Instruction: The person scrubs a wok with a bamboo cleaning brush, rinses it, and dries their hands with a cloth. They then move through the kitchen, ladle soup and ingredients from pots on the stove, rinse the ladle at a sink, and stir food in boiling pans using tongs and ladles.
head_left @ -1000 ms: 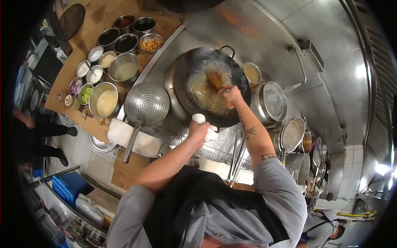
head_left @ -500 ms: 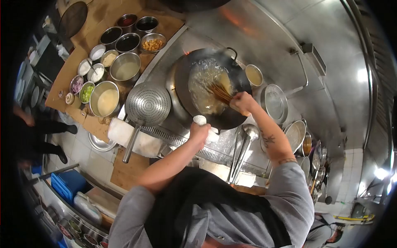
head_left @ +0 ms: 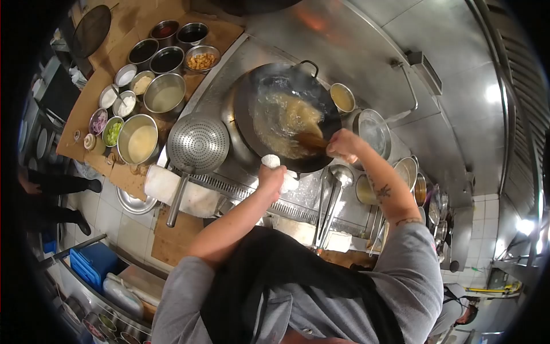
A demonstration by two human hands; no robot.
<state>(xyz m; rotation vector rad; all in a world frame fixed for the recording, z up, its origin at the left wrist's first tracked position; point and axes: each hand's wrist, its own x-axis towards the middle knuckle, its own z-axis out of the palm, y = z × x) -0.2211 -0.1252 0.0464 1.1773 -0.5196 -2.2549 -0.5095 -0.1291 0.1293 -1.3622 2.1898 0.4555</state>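
A large black wok (head_left: 252,140) holds cloudy, yellowish bubbling liquid (head_left: 283,117), with steam above it. My right hand (head_left: 345,145) is closed round a brown brush-like bundle (head_left: 311,141) whose bristles are in the liquid near the wok's right side. At the near rim, my left hand (head_left: 271,179) is wrapped round a white cloth (head_left: 289,182), part of which sticks out above the fist. The cloth hides the wok's near handle.
A perforated strainer (head_left: 198,143) rests left of the wok, beside bowls of sauces and chopped ingredients. A ladle (head_left: 341,175) lies at the right front. Metal pots (head_left: 373,133) stand farther right. Other people are partly visible at the far left and lower right.
My right hand has swept the brush through the liquid, back toward me and to the right. My left hand stays on the cloth at the rim. The view has shifted slightly.
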